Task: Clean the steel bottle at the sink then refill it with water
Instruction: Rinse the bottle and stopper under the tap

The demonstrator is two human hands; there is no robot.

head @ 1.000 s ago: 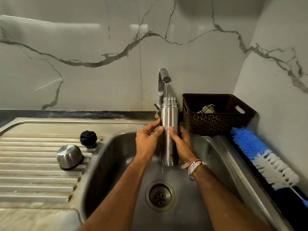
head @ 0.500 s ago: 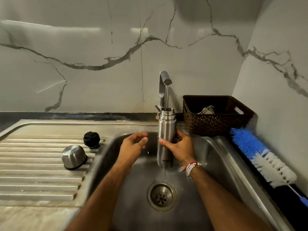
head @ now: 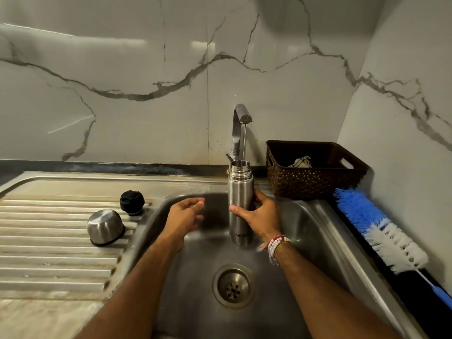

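Left hand [head: 183, 217] now off steel bottle [head: 239, 187], fingers loose; right hand [head: 261, 216] fingers wrap it alone.

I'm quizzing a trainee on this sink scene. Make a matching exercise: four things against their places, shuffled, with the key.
1. tall steel bottle
2. dome-shaped steel cup
3. blue-and-white bottle brush
4. dark brown woven basket

A. lying along the right wall
B. mouth down on the ridged drainboard
C. behind the sink's right corner
D. upright under the running tap

Pairs: 1-D, 2-B, 3-A, 4-C.
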